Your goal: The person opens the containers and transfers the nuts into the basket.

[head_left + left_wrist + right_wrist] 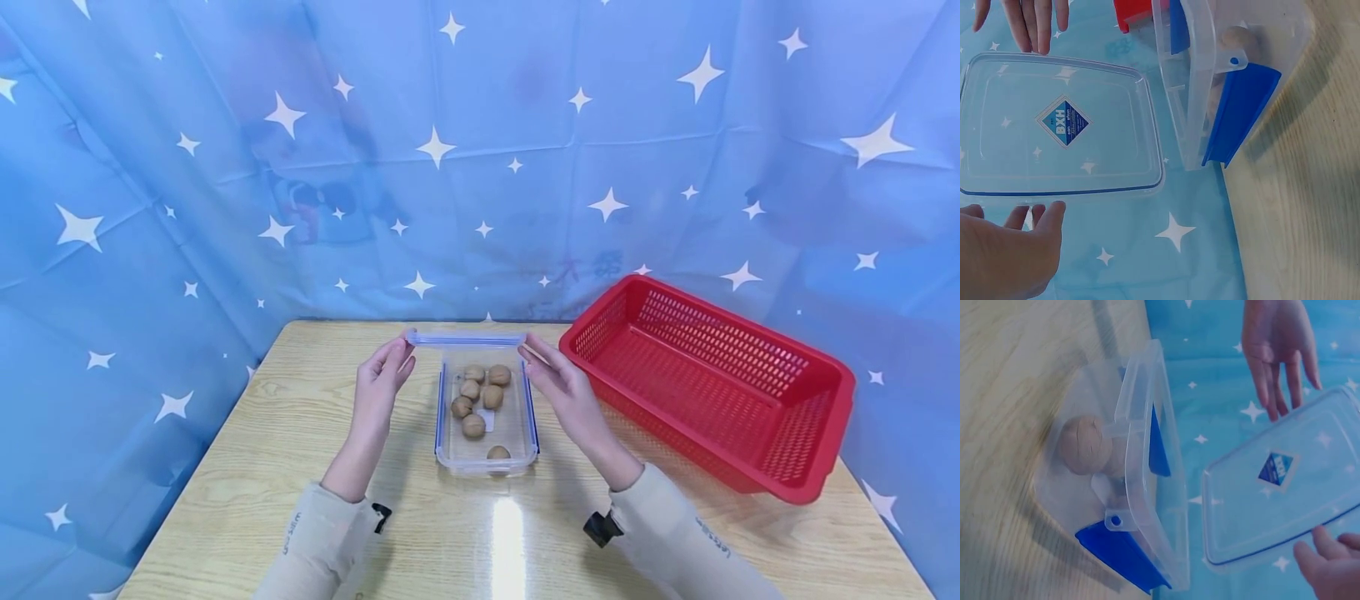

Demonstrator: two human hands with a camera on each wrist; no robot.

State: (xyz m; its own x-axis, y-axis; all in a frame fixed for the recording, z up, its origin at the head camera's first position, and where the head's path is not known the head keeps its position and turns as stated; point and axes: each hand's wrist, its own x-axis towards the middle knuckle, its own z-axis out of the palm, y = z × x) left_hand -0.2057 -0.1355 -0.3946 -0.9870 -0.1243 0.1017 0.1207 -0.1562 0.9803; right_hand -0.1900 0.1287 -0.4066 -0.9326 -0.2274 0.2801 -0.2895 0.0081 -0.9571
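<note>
A clear plastic lid point(1104, 150) with a blue seal and a diamond label is held between both hands, above the far end of a clear storage box point(454, 457). My left hand point(377, 387) grips the lid's left edge and my right hand point(567, 396) its right edge. From the head, the lid shows nearly edge-on. Several walnuts point(473, 426) lie in the open box, one apart near its front wall. Blue clips point(1244, 112) hang folded down along the box's sides. A small white packet point(487, 419) lies among the walnuts.
To the right, a red plastic basket point(693, 387) with perforated walls stands at an angle on the wood-grain table point(300, 433). A blue curtain point(480, 183) with white stars hangs behind the table's back edge.
</note>
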